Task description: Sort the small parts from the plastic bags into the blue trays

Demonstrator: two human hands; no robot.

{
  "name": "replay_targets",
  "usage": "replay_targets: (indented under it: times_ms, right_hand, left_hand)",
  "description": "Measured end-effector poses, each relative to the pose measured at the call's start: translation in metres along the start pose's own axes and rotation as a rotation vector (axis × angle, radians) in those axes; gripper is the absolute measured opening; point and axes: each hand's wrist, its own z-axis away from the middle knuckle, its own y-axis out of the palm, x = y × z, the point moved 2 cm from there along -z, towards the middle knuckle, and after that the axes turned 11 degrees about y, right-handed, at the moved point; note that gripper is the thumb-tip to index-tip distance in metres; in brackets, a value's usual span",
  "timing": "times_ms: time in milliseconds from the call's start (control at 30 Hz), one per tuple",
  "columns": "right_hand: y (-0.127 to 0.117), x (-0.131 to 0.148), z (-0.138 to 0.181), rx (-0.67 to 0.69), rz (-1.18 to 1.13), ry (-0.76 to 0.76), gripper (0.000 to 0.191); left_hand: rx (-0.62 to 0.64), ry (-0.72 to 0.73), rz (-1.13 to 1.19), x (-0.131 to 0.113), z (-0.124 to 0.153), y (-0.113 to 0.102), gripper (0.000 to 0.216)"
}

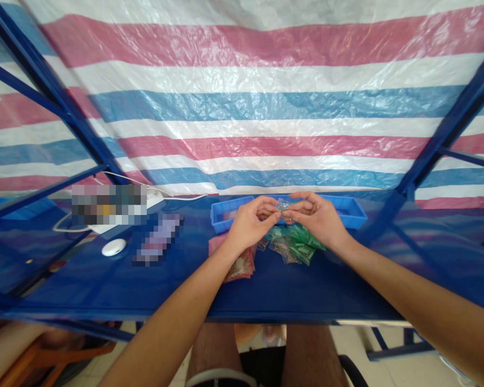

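Both my hands meet above the middle of a blue table [105, 279]. My left hand [252, 220] and my right hand [317, 215] pinch a small clear plastic packet [284, 205] between their fingertips. Under the hands lies a heap of small green packets [296, 244]. A stack of pinkish packets [240, 263] lies beside my left wrist. Behind the hands stands a shallow blue tray [226, 212].
A white oval mouse-like object [113, 247] lies at the table's left, with a white cable [177, 197] behind it. Blue metal frame bars [439, 145] rise on both sides. A striped red, white and blue tarp [246, 107] hangs behind the table.
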Motion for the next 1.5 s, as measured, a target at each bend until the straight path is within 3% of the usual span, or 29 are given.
replay_targets:
  times_ms: [567, 1000, 1500]
  right_hand:
    - [0.0093, 0.0047, 0.0058, 0.111, 0.105, -0.049, 0.047]
    - [0.0101, 0.0087, 0.0072, 0.059, 0.127, -0.079, 0.045]
    - [0.0087, 0.007, 0.0068, 0.061, 0.117, -0.028, 0.041]
  left_hand:
    - [0.067, 0.055, -0.072, -0.0039, 0.0022, 0.001, 0.038]
    - [0.023, 0.027, -0.109, -0.0054, -0.0008, -0.0006, 0.041]
    - [0.058, 0.046, -0.094, -0.0074, 0.0008, 0.0012, 0.038]
